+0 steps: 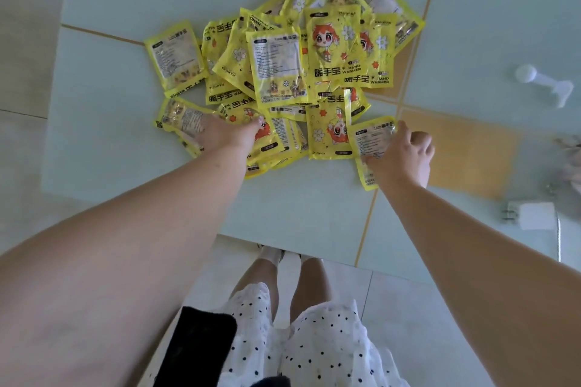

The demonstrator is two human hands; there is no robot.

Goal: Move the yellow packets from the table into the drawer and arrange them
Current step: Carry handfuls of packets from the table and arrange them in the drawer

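Observation:
A heap of several yellow hand-warmer packets lies on the pale green table. My left hand rests on the packets at the heap's near left edge, fingers curled over one of them. At the heap's near right corner my right hand pinches a single packet lying label side up. No drawer is in view.
A white scoop-like object lies at the right of the table. A white charger plug with its cable sits near the right front edge. An orange tile patch is beside my right hand. The table's front edge runs just above my feet.

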